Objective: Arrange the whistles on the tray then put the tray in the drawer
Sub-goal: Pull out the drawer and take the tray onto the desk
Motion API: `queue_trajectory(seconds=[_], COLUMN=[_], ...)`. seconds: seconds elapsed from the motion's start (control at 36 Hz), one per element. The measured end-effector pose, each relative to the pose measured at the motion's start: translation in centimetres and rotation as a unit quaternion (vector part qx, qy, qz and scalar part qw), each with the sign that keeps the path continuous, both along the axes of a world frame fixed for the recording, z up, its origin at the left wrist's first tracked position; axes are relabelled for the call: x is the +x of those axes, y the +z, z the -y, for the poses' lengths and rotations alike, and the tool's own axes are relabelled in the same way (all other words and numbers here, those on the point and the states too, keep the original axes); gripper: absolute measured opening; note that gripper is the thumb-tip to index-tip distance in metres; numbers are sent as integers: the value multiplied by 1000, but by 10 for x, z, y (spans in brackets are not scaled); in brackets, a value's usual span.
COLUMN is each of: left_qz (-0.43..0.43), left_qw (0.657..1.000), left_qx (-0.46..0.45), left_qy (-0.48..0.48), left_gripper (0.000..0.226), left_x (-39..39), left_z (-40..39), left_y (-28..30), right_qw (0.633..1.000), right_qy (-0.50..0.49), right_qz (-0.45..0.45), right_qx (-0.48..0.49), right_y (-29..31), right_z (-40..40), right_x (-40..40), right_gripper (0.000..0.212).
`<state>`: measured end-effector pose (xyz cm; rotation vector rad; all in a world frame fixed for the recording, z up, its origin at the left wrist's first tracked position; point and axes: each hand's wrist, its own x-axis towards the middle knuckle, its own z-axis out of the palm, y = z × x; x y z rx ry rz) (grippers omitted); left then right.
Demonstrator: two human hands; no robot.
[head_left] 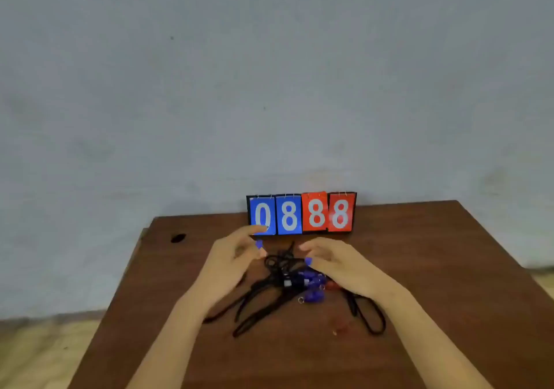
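Whistles (311, 286), mostly blue with a black one among them and something red at the right edge, lie bunched in a heap on the brown wooden table (434, 268), tangled in black cords (257, 304) that loop out toward the near side on both left and right. The heap sits between the two hands and slightly nearer the person than the fingertips.

The left hand (236, 256) hovers just left of the pile with fingers loosely curled; a small blue piece (259, 244) shows at its fingertips, but whether it is pinched cannot be told through the blur. The right hand (326, 258) reaches over the right part of the heap, fingers relaxed and pointing left, another blue bit (308, 261) just under them; its grip is also unclear.

Behind the hands, at the table's far edge against the grey wall (269, 88), stands a flip scoreboard (302, 213) reading 0 8 on blue cards and 8 8 on red.
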<state>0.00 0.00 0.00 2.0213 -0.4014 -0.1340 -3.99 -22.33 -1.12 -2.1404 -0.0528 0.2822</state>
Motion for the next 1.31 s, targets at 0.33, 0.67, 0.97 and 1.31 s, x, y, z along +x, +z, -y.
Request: queue_trajectory(seconds=[0.33,0.67,0.97,1.31], left_qz=[-20,292,322,351], left_qw=[961,900,904,863], left_qx=[268,272,233,348], left_qy=[-62,176,157,104], left_gripper=[41,42,51,68], left_x=[-76,-180,-196,-211], left_z=[-28,-32,-36,-53], left_y=[-261,-369,-391,-483], right_qw=[948,907,854,883], right_qy=[26,-44,-141,-74], right_qz=[-89,129,311,298], right_qx=[-303,-398,-393,-354], right_y=[-280,-311,-366,-447], right_z=[-3,-16,-31,-65], right_x=[-105,-129,-198,-215], right_gripper=[56,56,55,72])
